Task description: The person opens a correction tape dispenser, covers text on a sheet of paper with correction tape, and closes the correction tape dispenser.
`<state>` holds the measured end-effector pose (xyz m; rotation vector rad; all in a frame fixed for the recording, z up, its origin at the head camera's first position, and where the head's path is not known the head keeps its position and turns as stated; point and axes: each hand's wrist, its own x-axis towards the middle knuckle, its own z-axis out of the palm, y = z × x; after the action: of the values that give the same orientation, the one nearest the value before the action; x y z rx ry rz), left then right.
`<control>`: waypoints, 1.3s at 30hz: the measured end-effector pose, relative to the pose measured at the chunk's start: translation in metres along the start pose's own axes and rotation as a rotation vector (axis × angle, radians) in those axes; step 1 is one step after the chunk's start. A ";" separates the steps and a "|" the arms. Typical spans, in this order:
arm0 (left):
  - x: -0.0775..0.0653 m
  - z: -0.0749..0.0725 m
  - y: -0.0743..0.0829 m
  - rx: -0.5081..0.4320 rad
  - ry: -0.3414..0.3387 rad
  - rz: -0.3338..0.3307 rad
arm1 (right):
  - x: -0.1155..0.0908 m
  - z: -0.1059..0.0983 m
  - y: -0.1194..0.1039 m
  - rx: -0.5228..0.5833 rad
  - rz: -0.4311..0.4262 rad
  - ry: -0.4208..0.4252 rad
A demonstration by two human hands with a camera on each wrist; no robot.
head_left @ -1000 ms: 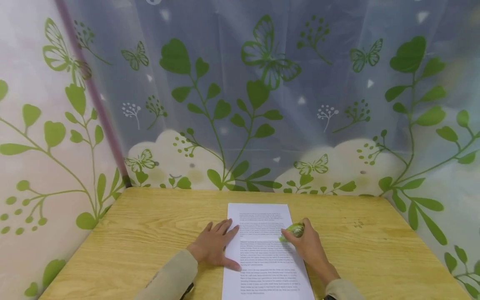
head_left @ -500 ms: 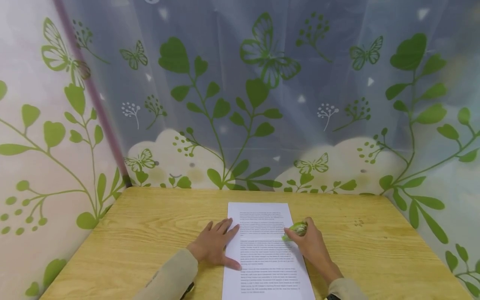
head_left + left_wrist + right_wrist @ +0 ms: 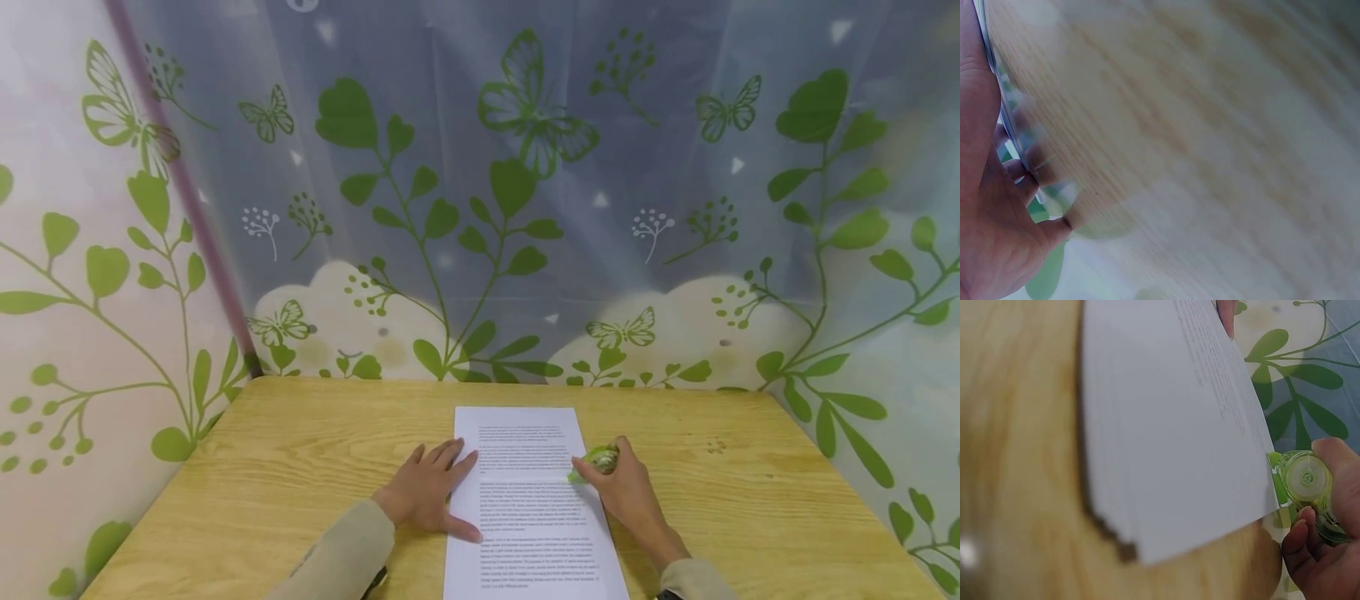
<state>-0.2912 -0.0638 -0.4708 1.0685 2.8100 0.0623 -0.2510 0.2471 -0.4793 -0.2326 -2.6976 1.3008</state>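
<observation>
A stack of printed paper (image 3: 525, 508) lies on the wooden table, its text in several paragraphs. My left hand (image 3: 431, 492) rests spread over the left edge of the sheets, the thumb lower down the page. In the left wrist view that hand (image 3: 1004, 237) shows at the left side. With my right hand (image 3: 630, 492) I grip a green see-through correction tape (image 3: 600, 460) between thumb and fingers, its tip at the right edge of the text. The right wrist view shows the round spool of the correction tape (image 3: 1305, 477) and its green tip right at the paper's edge.
The wooden table (image 3: 315, 442) extends to both sides of the paper. Behind it hangs a grey-blue curtain (image 3: 465, 50) with green leaves and butterflies, and paler patterned sheets flank the table.
My right hand has slid a little to the right with the correction tape, toward the paper's right edge. My left hand stays in place on the paper.
</observation>
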 end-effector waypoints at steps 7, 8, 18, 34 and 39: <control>0.000 0.000 0.001 -0.003 -0.001 0.000 | -0.001 -0.003 0.000 0.030 0.011 -0.008; 0.000 0.000 0.001 0.000 0.000 0.000 | -0.001 -0.003 0.000 0.035 0.014 -0.009; -0.001 -0.001 0.002 0.004 0.000 -0.005 | -0.002 -0.005 0.000 0.049 0.020 -0.017; -0.002 0.000 -0.001 0.011 0.012 0.016 | -0.002 -0.004 0.004 0.076 0.022 -0.016; -0.001 0.007 -0.005 0.023 0.044 0.031 | -0.002 -0.009 0.012 0.225 0.103 0.019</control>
<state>-0.2924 -0.0683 -0.4784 1.1297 2.8400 0.0570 -0.2468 0.2612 -0.4837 -0.3593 -2.5254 1.6081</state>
